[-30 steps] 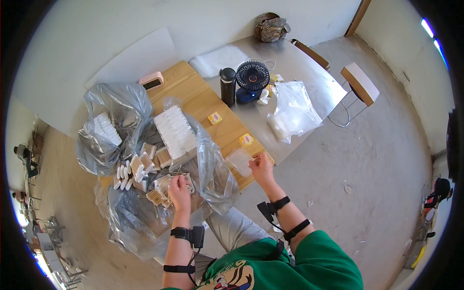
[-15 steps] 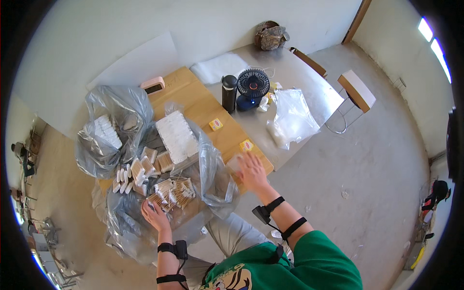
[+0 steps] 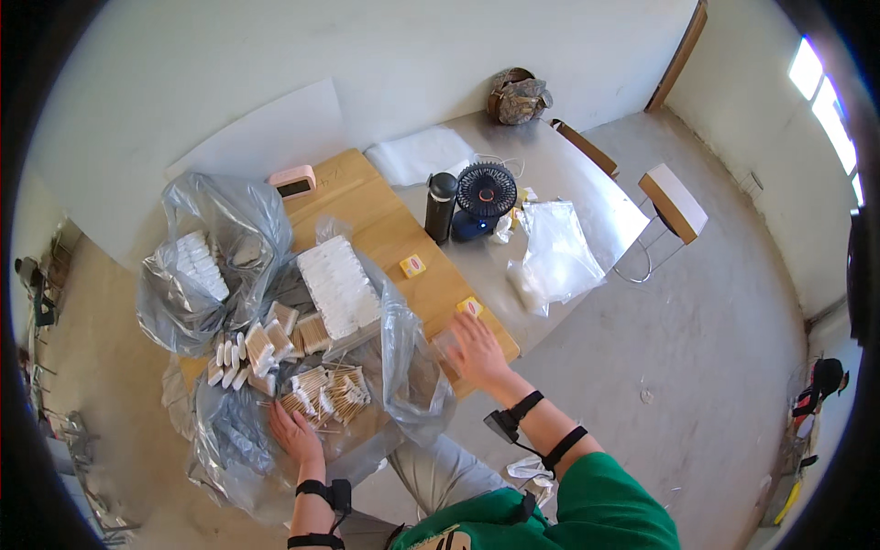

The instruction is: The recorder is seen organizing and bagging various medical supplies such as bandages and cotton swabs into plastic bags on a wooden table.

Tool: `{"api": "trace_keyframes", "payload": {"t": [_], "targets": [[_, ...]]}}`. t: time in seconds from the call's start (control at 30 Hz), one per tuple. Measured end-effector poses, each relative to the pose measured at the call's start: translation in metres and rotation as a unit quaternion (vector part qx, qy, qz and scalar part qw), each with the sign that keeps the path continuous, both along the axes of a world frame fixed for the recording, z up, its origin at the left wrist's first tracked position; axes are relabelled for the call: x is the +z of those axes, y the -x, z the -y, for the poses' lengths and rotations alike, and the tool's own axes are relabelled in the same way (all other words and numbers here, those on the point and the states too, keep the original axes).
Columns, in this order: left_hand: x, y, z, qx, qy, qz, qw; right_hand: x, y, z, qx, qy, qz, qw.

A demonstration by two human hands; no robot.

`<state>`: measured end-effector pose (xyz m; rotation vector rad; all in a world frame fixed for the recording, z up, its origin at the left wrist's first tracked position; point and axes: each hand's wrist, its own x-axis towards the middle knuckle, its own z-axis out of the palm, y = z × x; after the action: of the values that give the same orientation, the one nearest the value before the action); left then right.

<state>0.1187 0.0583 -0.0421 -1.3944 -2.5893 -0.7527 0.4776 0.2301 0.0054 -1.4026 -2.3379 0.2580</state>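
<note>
My left hand [image 3: 296,435] rests at the near left edge of a pile of loose cotton swabs [image 3: 332,394], its fingers stretched out and touching the grey plastic under them. The swabs have white tips and wooden sticks. My right hand [image 3: 478,352] lies with spread fingers near the wooden table's right edge, over something clear and filmy whose outline I cannot make out. Just beyond its fingertips is a small yellow box [image 3: 469,306]. Behind the pile are bundled packs of swabs [image 3: 266,346] and a block of white-wrapped packs [image 3: 339,286].
Grey plastic bags [image 3: 417,362] surround the swabs; another open grey bag [image 3: 266,206] stands far left. On the wooden table [image 3: 367,206] lie a second yellow box [image 3: 412,266] and a pink clock-like device [image 3: 293,181]. Beyond are a black bottle [image 3: 440,209], a fan [image 3: 486,191] and clear bags [image 3: 555,252].
The view has tilted, so the whole scene sits slightly lower. Both hands stay in nearly the same places beside the swabs and at the table's right edge.
</note>
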Motion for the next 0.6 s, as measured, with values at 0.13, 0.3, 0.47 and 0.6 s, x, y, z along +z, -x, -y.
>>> {"api": "trace_keyframes", "payload": {"t": [0.13,0.3,0.47,0.6], "targets": [[0.007,0.0,0.003,0.003,0.015,-0.01,1.0,0.005,-0.023,-0.077,-0.132,0.118,-0.126,0.976],[0.009,-0.002,0.001,0.002,0.012,-0.001,1.0,-0.046,-0.051,-0.186,-0.109,0.143,-0.143,0.973],[0.005,-0.002,-0.001,0.013,0.036,-0.013,0.999,-0.068,-0.048,-0.228,-0.12,0.136,-0.1,0.978],[0.005,-0.003,-0.003,0.012,0.035,-0.014,0.999,-0.074,-0.048,-0.24,-0.108,0.121,-0.047,0.986]]}}
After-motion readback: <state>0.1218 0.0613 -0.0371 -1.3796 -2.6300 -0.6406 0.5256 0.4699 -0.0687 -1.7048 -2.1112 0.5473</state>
